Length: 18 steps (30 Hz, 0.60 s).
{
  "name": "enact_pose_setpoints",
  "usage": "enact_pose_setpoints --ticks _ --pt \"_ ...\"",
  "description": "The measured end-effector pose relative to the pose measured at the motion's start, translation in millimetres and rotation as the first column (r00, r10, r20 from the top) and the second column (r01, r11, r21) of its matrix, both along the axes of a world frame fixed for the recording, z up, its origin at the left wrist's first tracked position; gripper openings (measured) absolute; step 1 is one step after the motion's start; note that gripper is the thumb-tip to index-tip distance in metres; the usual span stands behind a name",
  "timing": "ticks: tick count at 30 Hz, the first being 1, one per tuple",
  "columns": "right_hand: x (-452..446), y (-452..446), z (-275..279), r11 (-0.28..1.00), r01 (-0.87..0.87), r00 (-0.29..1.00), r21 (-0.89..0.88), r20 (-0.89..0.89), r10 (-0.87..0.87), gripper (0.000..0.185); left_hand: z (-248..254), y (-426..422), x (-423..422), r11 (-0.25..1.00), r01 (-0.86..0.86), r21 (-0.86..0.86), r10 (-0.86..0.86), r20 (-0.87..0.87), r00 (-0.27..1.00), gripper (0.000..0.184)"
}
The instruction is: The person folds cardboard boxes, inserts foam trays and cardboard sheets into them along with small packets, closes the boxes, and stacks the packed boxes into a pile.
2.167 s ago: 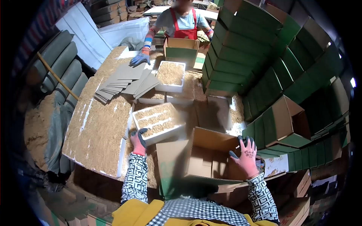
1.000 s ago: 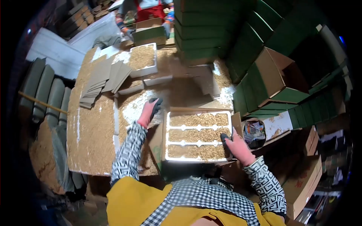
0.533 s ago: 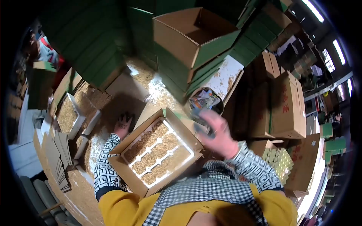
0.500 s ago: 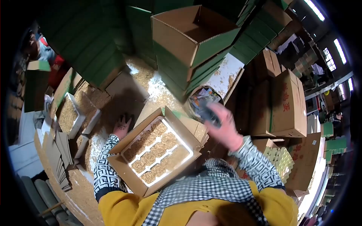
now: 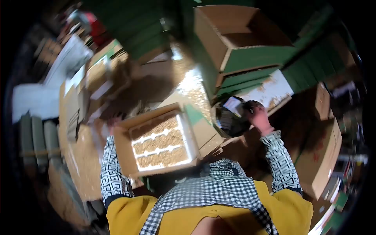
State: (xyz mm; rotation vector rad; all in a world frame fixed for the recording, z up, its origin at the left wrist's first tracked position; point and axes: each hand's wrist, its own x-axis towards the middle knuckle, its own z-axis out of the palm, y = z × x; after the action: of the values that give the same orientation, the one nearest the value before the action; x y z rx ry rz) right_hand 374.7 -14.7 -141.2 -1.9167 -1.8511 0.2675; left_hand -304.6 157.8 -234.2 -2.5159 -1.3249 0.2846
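Observation:
An open cardboard box (image 5: 125, 152) sits in front of me, tilted slightly. Inside it is a white foam tray (image 5: 156, 151) whose rows are filled with tan, husk-like material. My left hand (image 5: 113, 123), in a pink and dark glove, is at the box's far left corner; motion blur hides its fingers. To the right, my right hand (image 5: 258, 118), gloved alike, is at the rim of a round dark container (image 5: 230, 122). Its dark fingers are curled beside a pale card or packet (image 5: 234, 105); what they hold is unclear.
Stacked green-and-brown boxes (image 5: 254, 58) stand ahead, the top one open. Flattened cardboard (image 5: 203, 131) lies right of the foam-lined box. More cartons (image 5: 319, 156) rise at right. A husk-filled foam tray (image 5: 98, 78) and grey rolls (image 5: 37, 137) are at left.
My view has turned, shifting the surroundings. My right hand has moved from above the round container to its right side. My left hand stays by the box's far left corner.

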Motion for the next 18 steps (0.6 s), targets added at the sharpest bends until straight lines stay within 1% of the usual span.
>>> enact_pose_setpoints --ticks 1,2,3,4,5,6,7,8,9,10,11,12,13,14,15,16,17,18 --pt "-18 1 18 0.997 0.06 0.959 -0.056 -0.276 -0.073 0.03 12 -10 -12 0.987 -0.098 0.126 0.098 0.007 0.995 0.043" --pt "-40 4 55 0.987 0.087 0.841 -0.139 -0.52 -0.147 0.031 29 -21 -24 0.945 -0.252 0.209 0.249 0.042 0.968 0.042" --pt "-62 3 77 0.996 -0.077 0.679 -0.051 -0.734 0.015 0.033 72 -42 -15 0.808 -0.577 0.119 0.56 0.149 0.815 0.04" --pt "-87 4 94 0.978 -0.201 0.444 0.06 -0.884 0.145 0.036 116 -55 3 0.575 -0.818 0.01 0.794 0.233 0.561 0.039" --pt "-125 9 108 0.899 -0.35 0.527 0.262 -0.739 0.421 0.037 136 -62 -7 0.543 -0.832 -0.116 0.792 0.401 0.461 0.037" --pt "-166 10 117 0.758 -0.496 0.552 0.425 -0.519 0.652 0.04 149 -71 -16 0.532 -0.813 -0.239 0.762 0.553 0.337 0.036" --pt "-199 19 119 0.675 -0.712 0.652 0.192 -0.175 0.738 0.042 160 -80 -12 0.67 -0.742 -0.026 0.597 0.613 0.518 0.033" --pt "-224 30 115 0.61 -0.785 0.585 -0.106 0.196 0.787 0.045 166 -87 3 0.768 -0.612 0.19 0.396 0.611 0.686 0.031" --pt "-237 34 104 0.646 -0.703 0.491 -0.296 0.455 0.743 0.048 192 -101 40 0.797 -0.563 0.218 0.381 0.542 0.749 0.033" --pt "-238 30 98 0.74 -0.663 0.646 -0.115 0.41 0.643 0.044 226 -117 88 0.828 -0.505 0.243 0.353 0.472 0.808 0.037" --pt "-230 35 106 0.763 -0.637 0.767 0.114 0.197 0.611 0.045 239 -136 122 0.89 -0.407 0.206 0.26 0.505 0.823 0.046" --pt "-217 38 118 0.774 -0.551 0.806 0.312 -0.042 0.591 0.046 249 -161 155 0.953 -0.267 0.142 0.166 0.492 0.855 0.046" --pt "-205 32 128 0.799 -0.403 0.854 0.447 -0.131 0.504 0.048 252 -174 185 0.952 -0.002 0.305 -0.156 0.491 0.857 0.044" --pt "-200 24 140 0.821 -0.281 0.831 0.497 -0.301 0.467 0.047 229 -186 199 0.95 0.099 0.295 -0.23 0.453 0.861 0.04" --pt "-201 16 153 0.829 -0.33 0.803 0.451 -0.327 0.497 0.046 208 -201 214 0.973 0.129 0.193 -0.203 0.437 0.876 0.037" --pt "-204 12 163 0.828 -0.376 0.775 0.415 -0.349 0.527 0.045 204 -209 220 0.965 0.199 0.17 -0.258 0.51 0.821 0.034" --pt "-212 10 164 0.78 -0.529 0.757 0.335 -0.228 0.612 0.044 204 -213 224 0.975 0.19 0.12 -0.224 0.57 0.791 0.031" --pt "-222 6 159 0.72 -0.656 0.715 0.227 -0.118 0.689 0.044 201 -221 225 0.972 0.209 -0.107 -0.105 0.597 0.795 0.035"
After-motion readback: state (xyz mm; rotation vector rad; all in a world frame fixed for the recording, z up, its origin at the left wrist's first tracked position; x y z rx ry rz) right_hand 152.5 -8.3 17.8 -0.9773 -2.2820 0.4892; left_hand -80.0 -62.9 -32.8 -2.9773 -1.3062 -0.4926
